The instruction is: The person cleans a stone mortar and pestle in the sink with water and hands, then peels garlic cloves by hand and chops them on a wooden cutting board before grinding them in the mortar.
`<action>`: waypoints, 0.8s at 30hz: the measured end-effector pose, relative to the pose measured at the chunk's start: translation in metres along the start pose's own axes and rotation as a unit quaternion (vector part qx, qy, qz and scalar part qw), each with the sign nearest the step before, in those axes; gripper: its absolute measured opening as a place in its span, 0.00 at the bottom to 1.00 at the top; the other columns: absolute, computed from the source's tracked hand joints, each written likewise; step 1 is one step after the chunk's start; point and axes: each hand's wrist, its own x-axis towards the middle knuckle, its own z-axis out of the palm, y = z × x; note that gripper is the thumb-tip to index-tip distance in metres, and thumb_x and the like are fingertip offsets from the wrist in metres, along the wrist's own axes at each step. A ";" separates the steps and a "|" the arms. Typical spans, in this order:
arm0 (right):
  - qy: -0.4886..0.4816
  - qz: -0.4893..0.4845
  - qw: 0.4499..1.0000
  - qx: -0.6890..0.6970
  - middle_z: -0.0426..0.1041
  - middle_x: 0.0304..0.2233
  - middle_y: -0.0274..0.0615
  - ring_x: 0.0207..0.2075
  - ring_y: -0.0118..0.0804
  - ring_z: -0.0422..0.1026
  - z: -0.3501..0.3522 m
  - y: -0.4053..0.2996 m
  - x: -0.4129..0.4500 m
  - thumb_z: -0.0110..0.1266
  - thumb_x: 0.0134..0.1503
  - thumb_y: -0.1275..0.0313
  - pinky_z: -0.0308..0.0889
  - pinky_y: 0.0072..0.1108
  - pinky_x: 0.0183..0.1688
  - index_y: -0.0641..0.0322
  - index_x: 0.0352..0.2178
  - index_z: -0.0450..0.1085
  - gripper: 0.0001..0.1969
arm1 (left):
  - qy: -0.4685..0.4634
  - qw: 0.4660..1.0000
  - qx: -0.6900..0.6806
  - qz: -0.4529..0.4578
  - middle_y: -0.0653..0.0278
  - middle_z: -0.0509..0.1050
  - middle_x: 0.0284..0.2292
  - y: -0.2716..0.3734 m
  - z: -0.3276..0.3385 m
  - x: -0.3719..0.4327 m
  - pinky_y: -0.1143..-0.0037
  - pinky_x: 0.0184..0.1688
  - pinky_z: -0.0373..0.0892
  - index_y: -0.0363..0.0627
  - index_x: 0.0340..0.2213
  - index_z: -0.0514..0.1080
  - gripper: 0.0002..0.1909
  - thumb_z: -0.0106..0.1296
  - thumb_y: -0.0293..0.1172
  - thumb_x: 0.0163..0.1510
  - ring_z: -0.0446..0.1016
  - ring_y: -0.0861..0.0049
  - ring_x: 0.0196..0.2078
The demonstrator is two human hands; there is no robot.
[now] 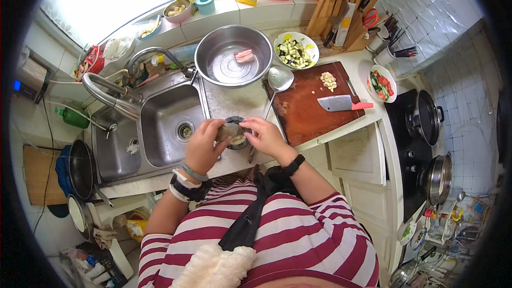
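Note:
Before my body, a small speckled dark stone mortar [234,119] stands on the counter, with pale mashed food, possibly garlic, inside. Over it my left hand [203,144] grips a grey-brown stone pestle [229,131], held roughly sideways. At the pestle's other end is my right hand [265,135], its fingertips bent around or against that end; the fingers partly hide the contact. Right of the mortar lies a large metal ladle-like spatula [280,79], its bowl on the cutting board [308,116] and its handle passing by my right hand.
A cleaver [337,103] and chopped garlic [328,81] lie on the board. Behind are a steel basin [208,70] with water and meat, a bowl of diced eggplant [296,51] and a knife block [334,4]. The sink [170,128] is left, the stove [408,144] right.

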 end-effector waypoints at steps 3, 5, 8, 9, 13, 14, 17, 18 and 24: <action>-0.123 0.123 0.977 0.120 0.67 0.39 0.46 0.37 0.45 0.70 -0.016 -0.036 0.014 0.56 0.40 0.73 0.66 0.28 0.37 0.55 0.42 0.64 0.23 | -0.033 0.999 0.001 0.030 0.56 0.67 0.35 -0.010 0.019 -0.002 0.73 0.34 0.67 0.39 0.41 0.63 0.21 0.55 0.26 0.43 0.69 0.64 0.36; -0.105 0.059 0.990 0.074 0.67 0.38 0.46 0.37 0.47 0.69 -0.001 -0.020 0.013 0.57 0.39 0.73 0.66 0.29 0.37 0.55 0.43 0.63 0.25 | -0.077 0.996 -0.006 0.044 0.55 0.66 0.39 -0.021 0.035 -0.004 0.73 0.39 0.68 0.40 0.45 0.59 0.25 0.54 0.24 0.44 0.67 0.65 0.43; -0.060 0.006 0.998 0.009 0.67 0.36 0.46 0.38 0.49 0.68 0.010 -0.006 0.016 0.57 0.38 0.73 0.65 0.30 0.39 0.58 0.40 0.64 0.23 | -0.082 0.971 -0.219 -0.037 0.54 0.65 0.42 -0.026 0.026 -0.010 0.72 0.45 0.67 0.40 0.47 0.56 0.28 0.53 0.23 0.45 0.66 0.66 0.47; -0.051 0.023 0.998 0.000 0.68 0.35 0.47 0.38 0.49 0.68 0.004 -0.006 0.021 0.57 0.39 0.72 0.65 0.29 0.39 0.59 0.38 0.65 0.21 | -0.103 0.965 -0.227 -0.078 0.54 0.63 0.44 -0.028 0.013 -0.010 0.72 0.49 0.65 0.40 0.49 0.54 0.29 0.53 0.22 0.46 0.65 0.66 0.48; 0.010 0.011 1.000 0.001 0.67 0.32 0.46 0.34 0.44 0.68 -0.019 -0.022 0.032 0.57 0.41 0.74 0.64 0.24 0.37 0.63 0.35 0.64 0.17 | -0.004 0.989 -0.121 -0.082 0.56 0.67 0.40 -0.061 -0.032 -0.049 0.75 0.39 0.68 0.41 0.42 0.64 0.20 0.53 0.22 0.44 0.70 0.70 0.38; 0.032 0.010 0.999 -0.005 0.66 0.31 0.46 0.33 0.44 0.68 -0.024 -0.029 0.034 0.57 0.41 0.74 0.64 0.24 0.36 0.63 0.35 0.64 0.17 | 0.010 0.989 -0.082 -0.125 0.57 0.68 0.37 -0.069 -0.039 -0.063 0.75 0.39 0.68 0.40 0.41 0.65 0.18 0.52 0.22 0.45 0.70 0.70 0.37; 0.038 0.002 0.997 -0.062 0.66 0.31 0.47 0.31 0.47 0.68 -0.025 -0.044 0.039 0.55 0.44 0.69 0.65 0.29 0.31 0.62 0.35 0.64 0.16 | 0.049 0.969 -0.074 -0.231 0.57 0.69 0.36 -0.096 -0.054 -0.125 0.76 0.38 0.68 0.38 0.39 0.66 0.16 0.51 0.23 0.46 0.70 0.71 0.36; 0.033 -0.002 0.997 -0.064 0.66 0.31 0.47 0.31 0.47 0.68 -0.021 -0.043 0.038 0.55 0.44 0.69 0.65 0.29 0.31 0.62 0.35 0.64 0.16 | 0.062 0.960 -0.080 -0.261 0.57 0.69 0.36 -0.105 -0.053 -0.149 0.76 0.38 0.68 0.37 0.39 0.66 0.15 0.51 0.23 0.46 0.71 0.72 0.36; -0.089 -0.031 0.987 -0.127 0.66 0.30 0.48 0.31 0.50 0.67 0.003 -0.015 0.033 0.53 0.45 0.68 0.64 0.32 0.31 0.62 0.34 0.64 0.14 | 0.083 0.900 -0.122 -0.411 0.59 0.72 0.30 -0.142 -0.023 -0.285 0.78 0.37 0.67 0.37 0.37 0.67 0.14 0.52 0.26 0.46 0.72 0.74 0.34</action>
